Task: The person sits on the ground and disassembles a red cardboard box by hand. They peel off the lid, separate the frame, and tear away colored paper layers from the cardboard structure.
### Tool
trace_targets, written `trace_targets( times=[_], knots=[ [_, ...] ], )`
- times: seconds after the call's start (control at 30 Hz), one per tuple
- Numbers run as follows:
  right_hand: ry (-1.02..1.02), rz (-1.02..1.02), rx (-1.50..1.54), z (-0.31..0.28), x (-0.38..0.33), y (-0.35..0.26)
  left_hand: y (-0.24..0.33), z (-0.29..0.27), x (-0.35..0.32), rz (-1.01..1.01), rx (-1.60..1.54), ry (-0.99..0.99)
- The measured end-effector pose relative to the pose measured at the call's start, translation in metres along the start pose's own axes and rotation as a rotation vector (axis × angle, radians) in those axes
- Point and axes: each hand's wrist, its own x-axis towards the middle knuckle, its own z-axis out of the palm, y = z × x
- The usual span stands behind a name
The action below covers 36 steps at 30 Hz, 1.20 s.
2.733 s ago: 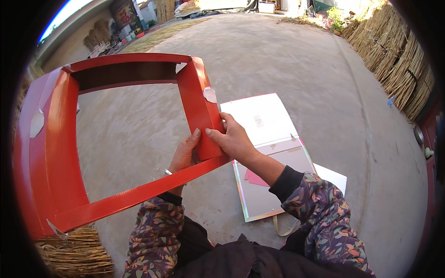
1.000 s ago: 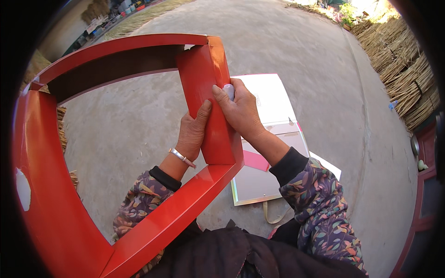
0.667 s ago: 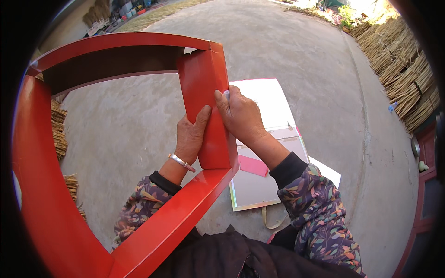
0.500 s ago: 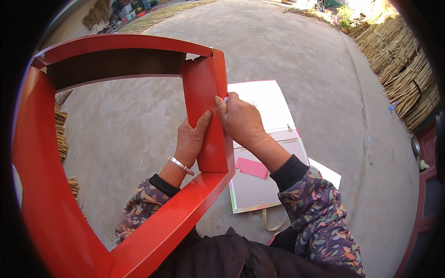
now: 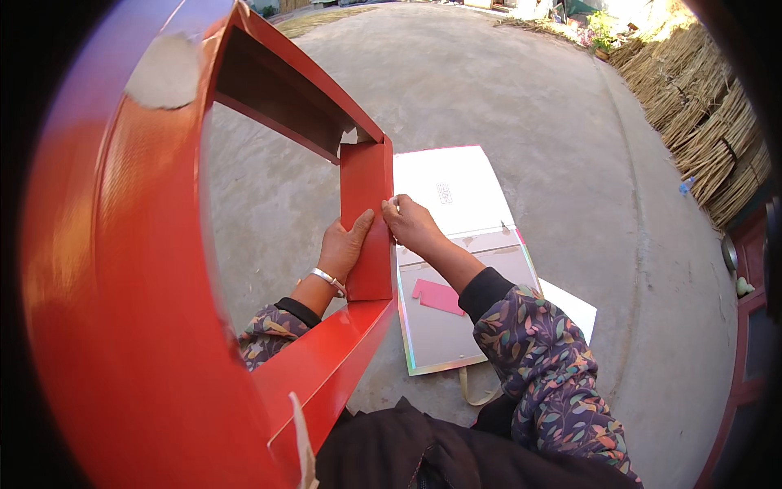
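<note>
A large red cardboard box frame [image 5: 366,175], open through its middle, is held up in front of me and fills the left side. My left hand [image 5: 342,250], a silver bracelet at its wrist, is closed on the far right wall, thumb on the inner face. My right hand [image 5: 414,224] pinches that wall's outer edge; a bit of something whitish shows at the fingertips, too small to name. Bare torn paper [image 5: 167,72] shows on the frame's near upper side. A torn strip [image 5: 303,444] sticks up from its lower edge.
An unfolded white and grey box panel [image 5: 448,330] with a ribbon handle [image 5: 479,398] lies on the concrete floor [image 5: 570,187]. On it rests a pink cut piece [image 5: 440,297]. Bundled dry stalks [image 5: 692,114] and a reddish door frame [image 5: 745,326] line the right side.
The red frame has turned, its left side swinging up and nearer to me. Both hands have shifted slightly with the right wall and keep hold of it.
</note>
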Motion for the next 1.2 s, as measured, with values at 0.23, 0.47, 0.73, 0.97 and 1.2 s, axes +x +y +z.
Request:
trace_targets(
  times=[0.23,0.47,0.73,0.97,1.2],
  knots=[
    [-0.003,0.138,0.421,0.034,0.021,0.073,-0.052,0.024,0.024,-0.035,0.122,0.077],
    [0.164,0.033,0.284,0.052,0.059,0.127,-0.057,0.034,0.027,-0.141,-0.244,-0.044],
    [0.122,0.093,0.423,0.025,0.055,0.137,-0.043,0.036,0.018,-0.192,-0.101,-0.111],
    [0.051,0.055,0.737,0.002,0.033,0.089,-0.010,0.038,0.002,-0.106,-0.212,-0.108],
    [-0.014,-0.002,0.813,-0.008,0.003,0.058,0.003,0.023,-0.006,-0.040,-0.140,-0.237]
  ],
)
